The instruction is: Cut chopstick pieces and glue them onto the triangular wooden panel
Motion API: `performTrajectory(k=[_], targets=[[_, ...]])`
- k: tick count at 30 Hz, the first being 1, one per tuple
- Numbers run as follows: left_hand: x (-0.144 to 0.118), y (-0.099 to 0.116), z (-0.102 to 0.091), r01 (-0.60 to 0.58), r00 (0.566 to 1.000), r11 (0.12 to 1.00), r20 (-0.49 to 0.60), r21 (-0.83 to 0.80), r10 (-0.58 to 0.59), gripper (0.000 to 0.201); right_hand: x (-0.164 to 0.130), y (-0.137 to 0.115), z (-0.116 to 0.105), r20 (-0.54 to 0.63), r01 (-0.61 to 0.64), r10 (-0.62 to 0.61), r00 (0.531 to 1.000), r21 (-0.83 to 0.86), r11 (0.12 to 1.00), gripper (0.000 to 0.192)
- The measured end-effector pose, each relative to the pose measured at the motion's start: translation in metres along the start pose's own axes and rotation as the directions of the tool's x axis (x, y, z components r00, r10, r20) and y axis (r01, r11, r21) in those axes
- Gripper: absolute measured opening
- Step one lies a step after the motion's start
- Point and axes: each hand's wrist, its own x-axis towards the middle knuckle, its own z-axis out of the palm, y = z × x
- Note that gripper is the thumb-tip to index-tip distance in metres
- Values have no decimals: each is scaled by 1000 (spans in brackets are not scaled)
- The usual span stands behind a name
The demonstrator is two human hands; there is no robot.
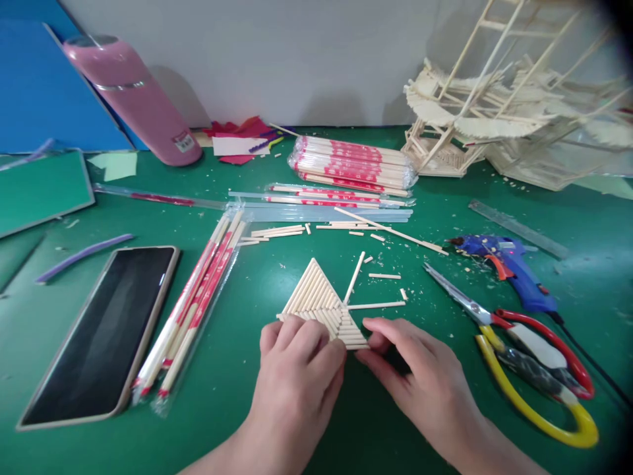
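Observation:
On the green tabletop lies a panel of short wooden sticks glued side by side in triangular sections, with its pointed end away from me. My left hand is closed over its near edge, fingers curled, hiding part of it. At the panel's right corner is my right hand, thumb and bent fingers closed around the tip; the exact contact is partly hidden. Just beyond that corner, two loose sticks, one slanted and one nearly level, meet near the panel's side.
Scissors and a blue glue gun lie right, near a clear ruler. Left are a phone and wrapped chopsticks. Behind stand a chopstick bundle, pink bottle and wooden stick model. Stick scraps are scattered.

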Motion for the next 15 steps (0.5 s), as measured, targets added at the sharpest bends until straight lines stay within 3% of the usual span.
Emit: performTrajectory(k=[7,15], targets=[[-2,-2,3,2,998,1000,-66,2,-2,19,-2,0,-6,-15,-31,32,999,40,999,32],[-3,-2,4,6,997,1000,-75,0,-5,21,0,0,-9,44,-14,14,999,0,1000,15]])
